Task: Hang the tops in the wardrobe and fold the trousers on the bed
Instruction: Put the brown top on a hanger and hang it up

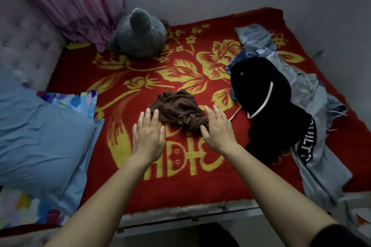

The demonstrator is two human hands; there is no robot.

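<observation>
Your left hand (148, 136) is palm down, fingers straight and slightly spread, holding nothing. Its fingertips reach the left edge of the brown garment (178, 112); whether they touch it cannot be told. Your right hand (217, 126) is the same: palm down, fingers spread and straight, thumb at the garment's near right edge, nothing pinched.

The brown garment lies crumpled in a small heap between your two hands, about mid-bed and nearer the near edge than the far one. The bed (200, 190) is covered by a red blanket (112, 70) with a yellow flower pattern.

Along the right edge lies a loose pile:
- a black garment (267, 96) with a white trim line, nearest the brown heap but apart from it
- pale denim pieces (255, 36) behind and beside the black one
- a grey garment (319, 166) with a black lettered stripe, hanging over the near right corner

A grey plush toy (138, 34) sits at the far left corner, below a pink curtain (70, 0). A blue pillow (40, 136) rests at the left edge, against a tufted headboard (26, 46).
</observation>
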